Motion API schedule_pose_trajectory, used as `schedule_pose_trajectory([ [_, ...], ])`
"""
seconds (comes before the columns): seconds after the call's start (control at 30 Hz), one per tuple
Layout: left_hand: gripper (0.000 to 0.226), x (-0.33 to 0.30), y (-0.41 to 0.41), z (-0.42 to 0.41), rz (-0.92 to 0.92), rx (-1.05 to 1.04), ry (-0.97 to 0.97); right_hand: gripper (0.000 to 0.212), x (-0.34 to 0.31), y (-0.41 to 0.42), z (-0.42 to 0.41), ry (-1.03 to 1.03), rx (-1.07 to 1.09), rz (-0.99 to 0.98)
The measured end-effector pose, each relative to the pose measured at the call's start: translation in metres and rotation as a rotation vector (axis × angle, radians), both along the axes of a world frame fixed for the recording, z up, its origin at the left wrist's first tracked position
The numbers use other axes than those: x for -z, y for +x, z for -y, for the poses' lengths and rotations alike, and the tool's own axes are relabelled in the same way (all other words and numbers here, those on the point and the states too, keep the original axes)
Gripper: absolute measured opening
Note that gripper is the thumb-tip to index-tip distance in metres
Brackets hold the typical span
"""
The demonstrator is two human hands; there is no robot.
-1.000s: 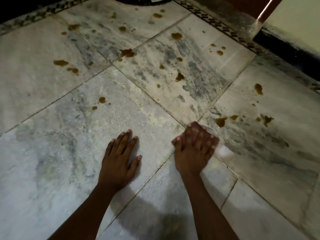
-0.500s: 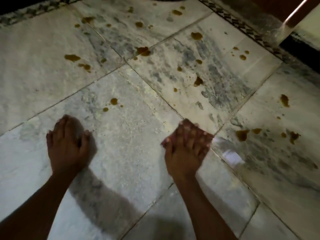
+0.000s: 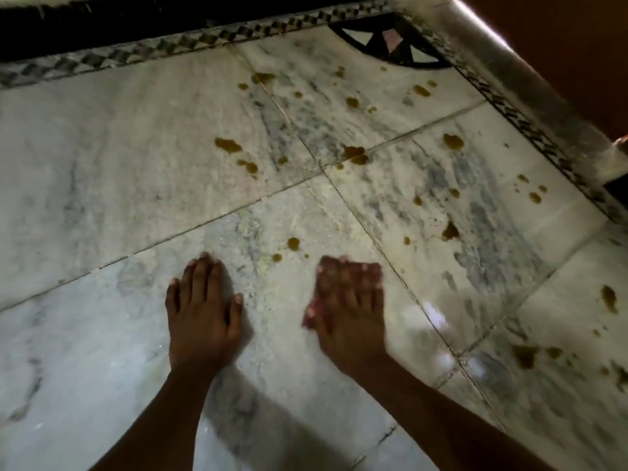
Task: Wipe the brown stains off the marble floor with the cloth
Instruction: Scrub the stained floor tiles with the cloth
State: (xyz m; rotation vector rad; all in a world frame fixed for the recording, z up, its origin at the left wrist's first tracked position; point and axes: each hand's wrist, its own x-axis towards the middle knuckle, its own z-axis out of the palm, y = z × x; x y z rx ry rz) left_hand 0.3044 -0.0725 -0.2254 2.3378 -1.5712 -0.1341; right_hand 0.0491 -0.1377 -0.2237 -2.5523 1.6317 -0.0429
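Several brown stains dot the white marble floor (image 3: pixel 102 185). The nearest two stains (image 3: pixel 293 243) lie just beyond and between my hands. Bigger ones sit farther off (image 3: pixel 353 154) and at the right (image 3: pixel 525 355). My right hand (image 3: pixel 350 307), blurred by motion, presses flat with straight fingers on a pinkish cloth (image 3: pixel 310 311). Only the cloth's edges show, at the hand's left side and past the fingertips. My left hand (image 3: pixel 204 311) rests flat on the bare marble to the left and touches nothing else.
A black-and-white patterned border (image 3: pixel 204 42) runs along the far edge, and a dark inlay (image 3: pixel 390 45) fills the corner. Along the right side rises a raised marble ledge (image 3: pixel 530 96), with a brown surface (image 3: pixel 577 45) behind it. A bright glare spot (image 3: pixel 433 316) lies beside my right hand.
My left hand shifted left along the floor and planted there. My right hand slid the cloth left across the tile joint, toward the two small stains. The view tilted up toward the border.
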Motion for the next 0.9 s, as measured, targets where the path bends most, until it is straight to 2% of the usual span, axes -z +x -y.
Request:
schedule_pose_trajectory([
  [0.07, 0.074, -0.004, -0.002, 0.0, -0.006, 0.004, 0.015, 0.073, 0.001, -0.008, -0.009, -0.006, -0.222, -0.032],
  [0.17, 0.073, -0.003, -0.001, 0.001, 0.005, 0.014, 0.058, 0.073, 0.003, -0.027, -0.014, 0.033, -0.234, -0.052],
  [0.23, 0.073, -0.003, -0.002, 0.002, 0.021, 0.009, 0.069, 0.073, 0.001, -0.017, -0.006, 0.035, -0.097, -0.051],
  [0.33, 0.072, -0.002, -0.001, 0.002, 0.038, 0.028, 0.079, 0.075, 0.004, 0.044, 0.03, -0.026, 0.312, -0.03],
  [0.4, 0.072, -0.001, -0.002, 0.002, 0.049, 0.024, 0.081, 0.079, 0.0, 0.091, 0.057, 0.069, 0.413, -0.011],
  [0.5, 0.072, -0.004, -0.003, 0.003, 0.044, 0.01, 0.102, 0.079, 0.0, 0.112, 0.056, 0.053, 0.187, -0.015],
  [0.6, 0.071, -0.006, -0.003, 0.002, 0.046, 0.023, 0.102, 0.076, 0.0, 0.07, 0.012, -0.008, 0.012, 0.026],
  [0.67, 0.071, -0.007, -0.003, 0.002, 0.042, 0.022, 0.11, 0.075, -0.002, 0.042, 0.002, 0.032, 0.134, 0.025],
  [0.73, 0.072, -0.006, -0.004, 0.001, 0.039, 0.024, 0.12, 0.076, -0.003, 0.046, 0.02, 0.057, 0.412, -0.003],
  [0.8, 0.073, -0.004, -0.004, 0.002, 0.034, 0.03, 0.119, 0.076, -0.004, 0.079, 0.057, 0.102, 0.657, 0.06],
  [0.83, 0.073, -0.003, -0.004, 0.001, 0.028, 0.028, 0.121, 0.077, -0.006, 0.099, 0.076, 0.185, 0.701, 0.113],
  [0.9, 0.074, -0.002, -0.004, 0.001, 0.023, 0.02, 0.121, 0.079, -0.003, 0.128, 0.097, 0.232, 0.566, 0.091],
])
